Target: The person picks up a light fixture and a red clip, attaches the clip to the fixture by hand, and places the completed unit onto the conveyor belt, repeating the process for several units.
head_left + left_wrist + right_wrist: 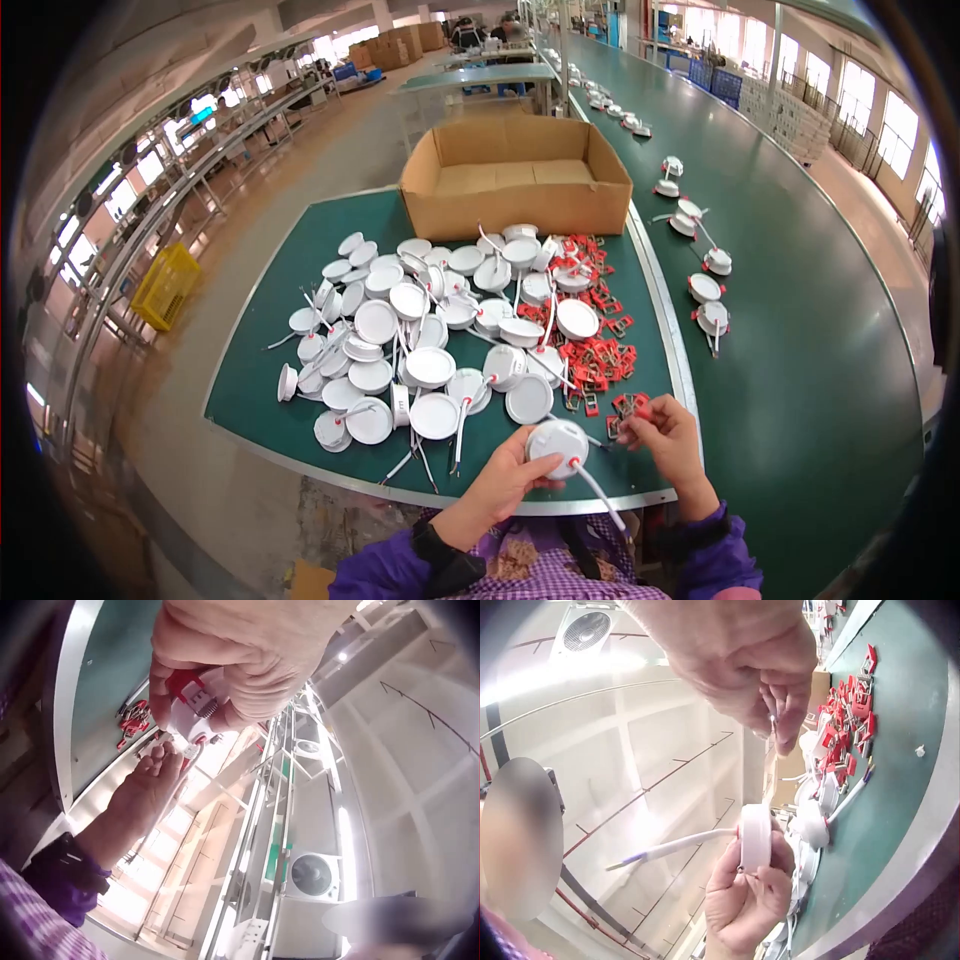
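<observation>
My left hand point(505, 480) grips a white round lamp point(556, 450) by its rim, and a white cable point(600, 495) hangs from its red centre. In the left wrist view a red clip with a spring point(196, 697) sits at the side of the lamp, beside the left fingers. My right hand point(668, 445) is just right of the lamp, apart from it, pinching a small red clip point(645, 411) between thumb and fingers. In the right wrist view something thin and metallic point(773, 720) shows at the right fingertips; the rest of it is hidden by the fingers.
Many white lamps point(376, 322) with cables lie heaped on the green table, a pile of red clips point(600, 362) to their right. An open cardboard box point(515, 205) stands behind. Along the right runs a green conveyor point(790, 330) carrying a row of lamps point(705, 288).
</observation>
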### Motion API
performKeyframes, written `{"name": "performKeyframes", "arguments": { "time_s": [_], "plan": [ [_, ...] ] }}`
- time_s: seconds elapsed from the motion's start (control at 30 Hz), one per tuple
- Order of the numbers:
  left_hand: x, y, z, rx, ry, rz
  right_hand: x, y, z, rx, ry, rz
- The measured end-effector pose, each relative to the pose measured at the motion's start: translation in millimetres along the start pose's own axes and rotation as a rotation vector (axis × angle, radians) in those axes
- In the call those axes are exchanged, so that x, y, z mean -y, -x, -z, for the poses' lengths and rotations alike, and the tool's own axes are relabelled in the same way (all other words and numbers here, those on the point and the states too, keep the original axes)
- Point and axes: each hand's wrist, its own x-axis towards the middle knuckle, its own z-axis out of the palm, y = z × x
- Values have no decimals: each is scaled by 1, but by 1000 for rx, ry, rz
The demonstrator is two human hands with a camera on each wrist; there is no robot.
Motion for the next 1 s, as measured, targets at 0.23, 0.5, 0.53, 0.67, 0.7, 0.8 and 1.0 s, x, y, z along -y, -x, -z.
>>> {"name": "performKeyframes", "arguments": {
  "time_s": [0.23,0.5,0.53,0.67,0.7,0.8,1.0],
  "plan": [
    [5,-8,-14,-32,-304,-154,-7,7,-13,-119,309,123],
    [7,-11,-16,-75,-503,-242,-5,21,-24,-25,748,356],
    [7,-10,-17,-79,-500,-234,-4,23,-25,-18,814,430],
    [3,-7,-24,-99,-589,-287,-4,32,-32,-49,805,496],
    [2,-7,-26,-98,-596,-300,-3,33,-33,-67,766,485],
    [0,-6,-30,-86,-624,-321,-3,35,-32,-86,704,469],
    [4,-6,-31,-107,-672,-367,-3,36,-33,-83,764,499]
  ]
}}
